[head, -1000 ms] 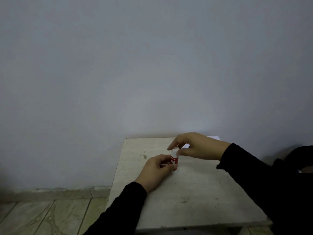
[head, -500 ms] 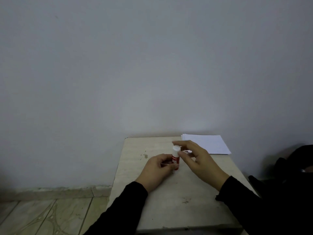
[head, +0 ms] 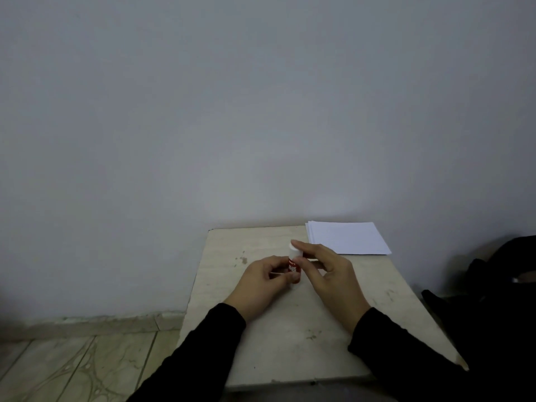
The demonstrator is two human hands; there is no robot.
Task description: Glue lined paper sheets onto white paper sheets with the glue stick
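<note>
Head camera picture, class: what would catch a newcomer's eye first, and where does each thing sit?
First the red glue stick with its white cap on, upright near the middle of the pale table, gripped low by the left hand while the right hand pinches the cap. Next, the stack of paper sheets at the table's far right corner, against the bare wall.

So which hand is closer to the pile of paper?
Right. The right hand is just in front of the white paper stack; the left hand sits farther left.
</note>
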